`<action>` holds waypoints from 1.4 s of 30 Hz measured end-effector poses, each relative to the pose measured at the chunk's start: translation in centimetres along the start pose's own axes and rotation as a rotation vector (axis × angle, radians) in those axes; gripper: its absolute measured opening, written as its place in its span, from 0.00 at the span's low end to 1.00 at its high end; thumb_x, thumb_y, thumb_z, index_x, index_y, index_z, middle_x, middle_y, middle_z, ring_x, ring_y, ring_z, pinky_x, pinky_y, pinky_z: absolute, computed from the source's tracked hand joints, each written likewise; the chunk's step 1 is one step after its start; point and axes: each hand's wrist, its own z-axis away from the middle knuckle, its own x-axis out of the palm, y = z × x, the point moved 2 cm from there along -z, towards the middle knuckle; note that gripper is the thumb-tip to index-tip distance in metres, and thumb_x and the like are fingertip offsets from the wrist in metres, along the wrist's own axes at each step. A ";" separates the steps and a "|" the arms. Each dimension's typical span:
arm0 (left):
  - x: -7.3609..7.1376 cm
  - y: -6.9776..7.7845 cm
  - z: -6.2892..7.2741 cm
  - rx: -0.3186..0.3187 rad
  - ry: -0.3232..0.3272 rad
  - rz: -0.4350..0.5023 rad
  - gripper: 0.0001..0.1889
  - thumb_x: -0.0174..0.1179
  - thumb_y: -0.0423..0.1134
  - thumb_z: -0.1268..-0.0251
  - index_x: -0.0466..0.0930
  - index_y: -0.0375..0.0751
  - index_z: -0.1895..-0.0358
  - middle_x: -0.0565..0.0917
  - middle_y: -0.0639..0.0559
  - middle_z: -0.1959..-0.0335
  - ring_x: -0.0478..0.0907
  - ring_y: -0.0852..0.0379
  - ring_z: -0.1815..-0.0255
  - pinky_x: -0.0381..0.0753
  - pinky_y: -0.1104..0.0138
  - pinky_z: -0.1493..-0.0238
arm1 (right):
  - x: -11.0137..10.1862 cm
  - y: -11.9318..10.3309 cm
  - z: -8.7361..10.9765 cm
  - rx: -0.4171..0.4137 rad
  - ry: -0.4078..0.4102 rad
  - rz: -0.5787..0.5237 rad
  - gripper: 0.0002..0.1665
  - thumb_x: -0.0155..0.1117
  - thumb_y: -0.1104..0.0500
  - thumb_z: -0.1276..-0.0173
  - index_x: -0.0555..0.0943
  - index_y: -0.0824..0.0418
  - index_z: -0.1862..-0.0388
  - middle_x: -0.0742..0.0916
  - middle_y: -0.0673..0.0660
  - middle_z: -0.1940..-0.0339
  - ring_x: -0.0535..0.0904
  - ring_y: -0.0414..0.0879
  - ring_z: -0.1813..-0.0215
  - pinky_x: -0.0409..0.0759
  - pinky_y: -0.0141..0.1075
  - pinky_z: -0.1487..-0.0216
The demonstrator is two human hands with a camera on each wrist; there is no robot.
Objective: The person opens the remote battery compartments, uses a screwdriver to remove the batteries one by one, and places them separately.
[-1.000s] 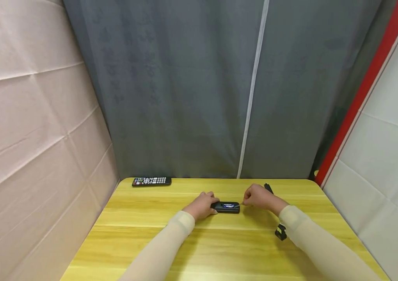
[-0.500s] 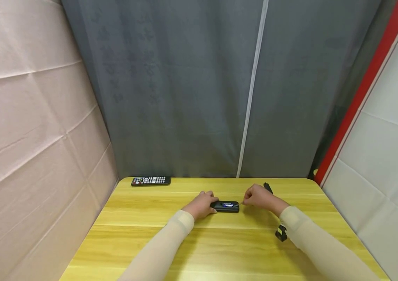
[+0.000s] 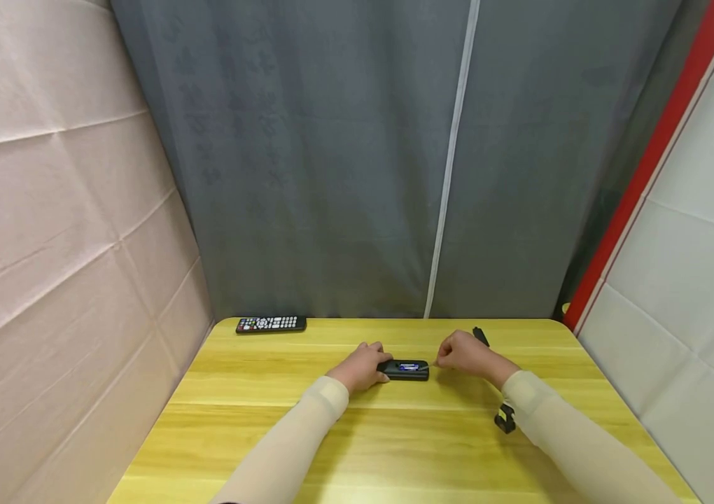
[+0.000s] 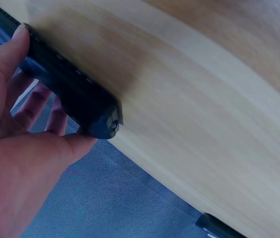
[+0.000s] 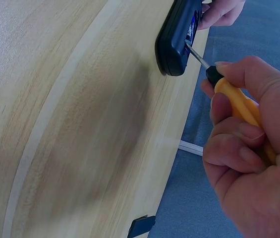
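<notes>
On the table lies a black remote control (image 3: 416,375), back side up, its battery compartment open with blue batteries (image 3: 409,367) inside. My left hand (image 3: 360,367) grips its left end, thumb on the near side and fingers on the far side. A screwdriver (image 5: 239,103) with an orange handle is held by my right hand (image 3: 465,352), fingers curled round the grip. In the right wrist view its metal shaft slants into the compartment at the remote's right end, tip at the batteries. The left wrist view shows the remote's long side and one rounded end.
Another remote control (image 3: 271,324), buttons up, lies at the table's back left. Behind my right hand is a small flat black piece (image 3: 481,337). A black item (image 3: 505,418) shows beside the right sleeve. A grey curtain (image 3: 332,175) hangs along the back edge.
</notes>
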 end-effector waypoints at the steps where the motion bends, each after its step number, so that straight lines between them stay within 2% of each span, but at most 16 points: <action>1: 0.0 0.0 0.0 0.001 0.002 -0.001 0.29 0.70 0.52 0.21 0.81 0.51 0.22 0.79 0.52 0.36 0.74 0.50 0.39 0.79 0.60 0.34 | 0.0 0.0 0.0 0.000 0.002 0.002 0.08 0.76 0.63 0.25 0.93 0.64 0.66 0.93 0.48 0.63 0.74 0.43 0.71 0.74 0.41 0.64; 6: 0.2 -0.1 -0.2 0.005 0.008 -0.006 0.29 0.70 0.52 0.21 0.81 0.51 0.23 0.79 0.52 0.36 0.73 0.51 0.42 0.79 0.60 0.35 | 0.0 0.1 0.0 -0.003 0.001 -0.002 0.08 0.76 0.63 0.25 0.93 0.64 0.67 0.93 0.48 0.64 0.74 0.43 0.72 0.74 0.41 0.65; 9: 0.3 -0.1 -0.2 -0.002 0.002 -0.003 0.29 0.70 0.52 0.21 0.81 0.51 0.22 0.79 0.51 0.35 0.74 0.49 0.38 0.79 0.59 0.33 | -0.2 0.3 0.0 0.021 0.009 -0.008 0.09 0.76 0.61 0.24 0.93 0.64 0.65 0.93 0.51 0.64 0.73 0.42 0.71 0.74 0.40 0.65; 13: 0.1 0.1 -0.2 -0.010 -0.006 0.003 0.29 0.69 0.52 0.20 0.80 0.52 0.21 0.78 0.51 0.32 0.74 0.46 0.32 0.79 0.57 0.30 | -1.0 0.2 -0.1 0.061 0.115 -0.023 0.09 0.75 0.57 0.23 0.94 0.62 0.62 0.93 0.53 0.62 0.77 0.43 0.68 0.76 0.40 0.64; 16: 0.0 0.2 -0.2 -0.011 -0.006 0.009 0.30 0.69 0.52 0.20 0.79 0.52 0.20 0.78 0.50 0.32 0.74 0.46 0.32 0.79 0.57 0.31 | -1.5 0.0 -0.3 0.062 0.184 -0.029 0.08 0.76 0.56 0.24 0.95 0.60 0.60 0.93 0.53 0.62 0.80 0.45 0.65 0.79 0.41 0.62; 24: -0.1 0.4 -0.3 -0.002 -0.004 0.014 0.29 0.69 0.52 0.20 0.79 0.50 0.21 0.78 0.49 0.30 0.73 0.43 0.28 0.77 0.56 0.28 | -1.0 -0.1 0.1 0.113 0.163 -0.036 0.11 0.77 0.55 0.24 0.94 0.63 0.59 0.91 0.53 0.65 0.77 0.45 0.66 0.77 0.39 0.64; 32: -0.2 0.3 -0.4 -0.003 -0.006 0.019 0.29 0.69 0.51 0.20 0.80 0.50 0.21 0.78 0.50 0.31 0.74 0.46 0.32 0.78 0.57 0.31 | -0.6 0.1 0.5 0.110 0.156 -0.055 0.10 0.77 0.57 0.24 0.94 0.64 0.60 0.92 0.56 0.66 0.78 0.45 0.67 0.78 0.40 0.64; 42: -0.4 0.5 -0.3 0.006 -0.003 0.013 0.28 0.69 0.50 0.19 0.80 0.48 0.22 0.79 0.49 0.33 0.73 0.49 0.37 0.78 0.58 0.32 | -0.5 0.4 0.7 0.027 0.127 0.053 0.08 0.77 0.59 0.26 0.94 0.63 0.64 0.90 0.47 0.70 0.76 0.42 0.69 0.77 0.39 0.65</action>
